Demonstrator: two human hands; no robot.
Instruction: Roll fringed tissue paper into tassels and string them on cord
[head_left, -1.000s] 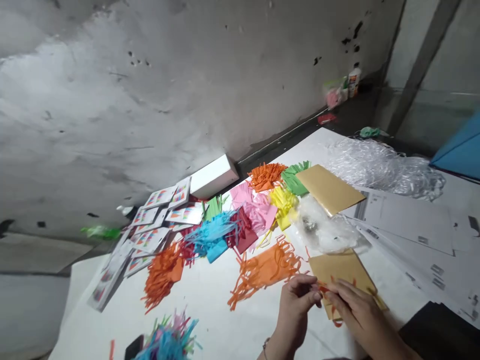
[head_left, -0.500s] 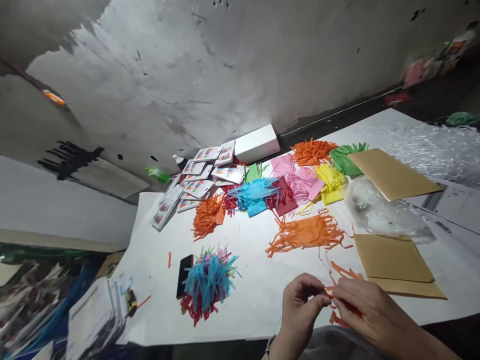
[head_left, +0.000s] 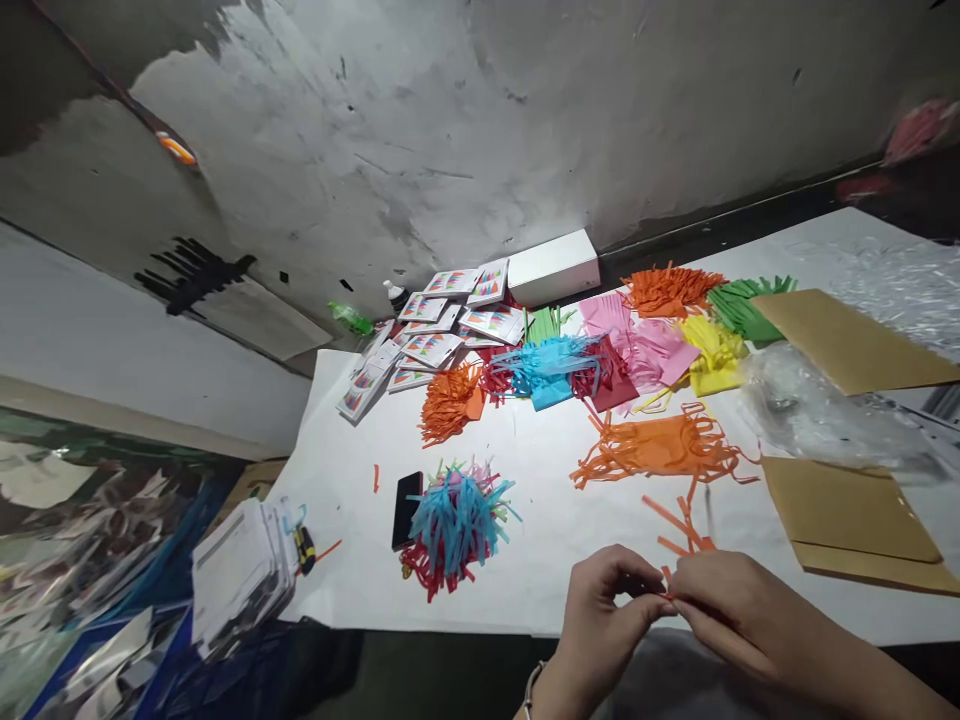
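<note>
My left hand (head_left: pixel 611 610) and right hand (head_left: pixel 720 605) pinch a thin orange paper strip (head_left: pixel 666 590) together. Both grips stay clamped on it at the near edge of the white bench (head_left: pixel 540 560).

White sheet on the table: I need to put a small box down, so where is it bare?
Bare: between the blue-and-red strip bundle and orange fringed sheet; also the sheet's left corner. Crowded: the back row of cards and fringed papers.

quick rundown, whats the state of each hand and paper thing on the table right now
left hand: fingertips pinched on the orange strip
right hand: pinching the same orange strip
orange fringed sheet: flat, strips splayed
blue and red bundle: heaped, untouched
brown envelopes: stacked flat
white box: closed
black phone: lying flat
</note>
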